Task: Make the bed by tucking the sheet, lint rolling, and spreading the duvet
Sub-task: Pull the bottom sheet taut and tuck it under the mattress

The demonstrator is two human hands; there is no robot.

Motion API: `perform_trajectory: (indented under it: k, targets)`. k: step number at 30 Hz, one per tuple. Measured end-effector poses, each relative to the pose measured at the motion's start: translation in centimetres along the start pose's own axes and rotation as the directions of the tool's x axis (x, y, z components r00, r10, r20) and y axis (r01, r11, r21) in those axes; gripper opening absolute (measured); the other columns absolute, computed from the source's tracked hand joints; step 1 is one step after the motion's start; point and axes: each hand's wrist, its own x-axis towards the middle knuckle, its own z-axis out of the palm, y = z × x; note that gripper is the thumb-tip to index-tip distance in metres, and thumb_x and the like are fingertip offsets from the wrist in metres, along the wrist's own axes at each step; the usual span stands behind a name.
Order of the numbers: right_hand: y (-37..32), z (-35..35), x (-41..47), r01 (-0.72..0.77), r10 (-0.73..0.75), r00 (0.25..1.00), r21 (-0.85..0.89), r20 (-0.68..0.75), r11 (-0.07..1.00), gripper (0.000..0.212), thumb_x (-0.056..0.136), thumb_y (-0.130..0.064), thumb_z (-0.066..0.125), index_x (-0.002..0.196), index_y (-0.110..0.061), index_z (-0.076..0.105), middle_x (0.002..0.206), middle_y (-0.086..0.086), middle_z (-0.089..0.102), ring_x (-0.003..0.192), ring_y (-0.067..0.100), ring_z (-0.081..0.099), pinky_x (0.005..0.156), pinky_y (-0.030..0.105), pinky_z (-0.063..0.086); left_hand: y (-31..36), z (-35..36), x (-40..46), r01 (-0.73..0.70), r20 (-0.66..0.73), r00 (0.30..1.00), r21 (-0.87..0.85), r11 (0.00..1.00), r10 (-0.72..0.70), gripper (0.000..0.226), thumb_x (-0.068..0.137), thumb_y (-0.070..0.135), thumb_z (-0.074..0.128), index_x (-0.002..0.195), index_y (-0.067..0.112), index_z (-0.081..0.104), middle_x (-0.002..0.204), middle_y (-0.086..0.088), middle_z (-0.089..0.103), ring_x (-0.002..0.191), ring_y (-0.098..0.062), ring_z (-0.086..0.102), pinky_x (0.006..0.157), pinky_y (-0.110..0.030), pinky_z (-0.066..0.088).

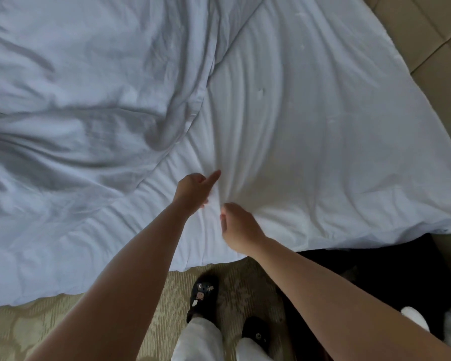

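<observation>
A white duvet [310,131] covers the bed, wrinkled and bunched in thick folds on the left, smoother on the right. Creases fan out from where my two hands meet near its near edge. My left hand [194,190] grips a gather of the duvet, with its forefinger stretched out over the cloth. Just right of it, my right hand [238,226] has its fingers curled into the fabric and holds a fold. The duvet's near edge hangs over the bed side above the floor.
Beige patterned carpet [50,324] lies below the bed edge, with my dark slippers [202,295] on it. A dark mass [375,277] lies at the lower right beside something white and fluffy [414,317]. A tan padded headboard [422,35] fills the upper right.
</observation>
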Motion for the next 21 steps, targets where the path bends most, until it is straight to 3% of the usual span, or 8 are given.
perform_trajectory:
  k: [2, 4, 6, 9, 13, 15, 19, 21]
  targets:
    - [-0.6, 0.2, -0.1, 0.041, -0.042, 0.999, 0.043, 0.019, 0.998, 0.016, 0.100, -0.016, 0.036, 0.085, -0.013, 0.036, 0.072, -0.008, 0.029, 0.065, 0.011, 0.036, 0.058, 0.022, 0.024, 0.8, 0.0, 0.7, -0.008, 0.055, 0.998, 0.097, 0.995, 0.003, 0.048, 0.087, 0.046, 0.063, 0.071, 0.001, 0.063, 0.065, -0.012, 0.066, 0.056, -0.023, 0.061, 0.064, -0.031, 0.053]
    - [-0.4, 0.2, -0.1, 0.043, -0.046, 0.998, 0.085, 0.031, 0.995, 0.017, 0.101, -0.017, 0.036, 0.085, -0.012, 0.037, 0.072, -0.010, 0.029, 0.062, 0.006, 0.033, 0.053, 0.019, 0.024, 1.1, -0.1, 1.2, -0.009, 0.101, 0.995, 0.188, 0.982, -0.010, 0.035, 0.089, 0.025, 0.063, 0.062, 0.003, 0.060, 0.059, -0.010, 0.061, 0.051, -0.020, 0.055, 0.061, -0.028, 0.049]
    - [-0.1, 0.0, 0.1, 0.051, -0.056, 0.997, 0.099, 0.056, 0.994, 0.017, 0.101, -0.017, 0.036, 0.085, -0.012, 0.039, 0.072, -0.008, 0.031, 0.062, 0.005, 0.034, 0.054, 0.016, 0.026, 1.0, -0.5, 1.7, 0.012, 0.146, 0.989, 0.158, 0.987, -0.036, 0.035, 0.088, 0.014, 0.062, 0.056, 0.004, 0.055, 0.053, -0.008, 0.055, 0.046, -0.015, 0.048, 0.052, -0.022, 0.043]
    - [0.6, -0.4, 0.7, 0.032, -0.033, 0.987, 0.005, 0.160, 0.999, 0.027, 0.101, -0.020, 0.036, 0.076, -0.013, 0.038, 0.071, -0.002, 0.037, 0.067, 0.015, 0.040, 0.062, 0.026, 0.030, 0.5, -0.7, 1.9, 0.020, 0.180, 0.983, 0.121, 0.992, -0.042, 0.040, 0.087, 0.012, 0.064, 0.051, 0.007, 0.050, 0.051, -0.007, 0.052, 0.045, -0.014, 0.043, 0.050, -0.021, 0.037]
    - [0.9, -1.1, 2.2, -0.013, 0.050, 0.961, -0.138, 0.271, 0.990, 0.035, 0.102, -0.027, 0.036, 0.070, -0.015, 0.039, 0.068, -0.001, 0.041, 0.071, 0.020, 0.047, 0.066, 0.030, 0.034, -0.4, 0.0, 1.7, 0.015, 0.137, 0.989, 0.240, 0.971, -0.049, 0.039, 0.086, 0.015, 0.066, 0.049, 0.009, 0.053, 0.054, -0.010, 0.060, 0.045, -0.018, 0.054, 0.059, -0.028, 0.051]
    - [0.9, -1.5, 2.8, -0.044, 0.065, 0.976, -0.104, 0.209, 0.994, 0.033, 0.101, -0.028, 0.037, 0.071, -0.016, 0.044, 0.070, -0.002, 0.045, 0.071, 0.019, 0.048, 0.066, 0.029, 0.036, -0.1, 0.1, 1.8, 0.037, 0.151, 0.986, 0.205, 0.978, -0.069, 0.032, 0.088, 0.017, 0.066, 0.058, 0.006, 0.058, 0.057, -0.008, 0.061, 0.042, -0.016, 0.056, 0.049, -0.023, 0.051]
    - [2.3, -2.1, 3.5, -0.087, 0.089, 0.996, -0.096, 0.017, 0.992, 0.013, 0.094, -0.024, 0.047, 0.089, -0.013, 0.054, 0.088, 0.000, 0.052, 0.078, 0.020, 0.052, 0.066, 0.027, 0.037, -0.5, -0.7, 1.5, 0.271, 0.179, 0.951, -0.103, 0.957, -0.250, 0.040, 0.098, 0.027, 0.053, 0.068, 0.001, 0.056, 0.053, -0.011, 0.052, 0.038, -0.019, 0.047, 0.037, -0.020, 0.041]
    - [2.3, -1.9, 3.8, -0.116, 0.120, 0.992, -0.099, 0.029, 0.988, 0.013, 0.092, -0.026, 0.050, 0.086, -0.014, 0.050, 0.085, 0.000, 0.048, 0.075, 0.020, 0.049, 0.065, 0.026, 0.035, -1.5, -0.8, 1.6, 0.244, 0.096, 0.964, 0.053, 0.968, -0.248, 0.046, 0.091, 0.036, 0.061, 0.059, 0.003, 0.059, 0.048, -0.009, 0.058, 0.038, -0.021, 0.056, 0.042, -0.023, 0.047]
